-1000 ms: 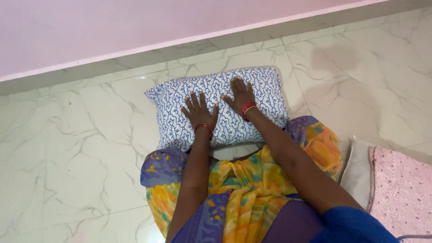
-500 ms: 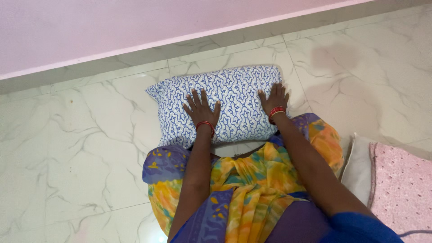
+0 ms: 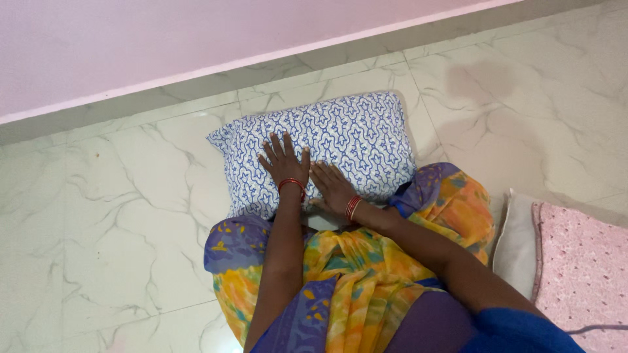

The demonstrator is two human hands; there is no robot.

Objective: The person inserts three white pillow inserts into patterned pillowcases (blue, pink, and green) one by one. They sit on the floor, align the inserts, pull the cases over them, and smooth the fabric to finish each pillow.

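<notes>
A: What's at the left?

B: Bare marble floor [image 3: 98, 216], then the pillow [image 3: 327, 134] — blue-and-white patterned, lying flat on the tiles near the far wall [image 3: 163, 46], just beyond the person's knees.

A: And the hands?

B: The left hand [image 3: 286, 162] lies flat on the pillow's near-left part, fingers spread, gripping nothing. The right hand [image 3: 332, 186] lies flat too, just beside it at the near edge — palm down, open, nothing held.

A: How would the pillow handle?

B: Soft and light, I'd judge; it gives under the palms. The cover may slip over the filling, so the two short ends look the best places to take hold.

A: Further right?

B: A pink cushion [image 3: 579, 268] on the floor, well apart from the pillow.
</notes>
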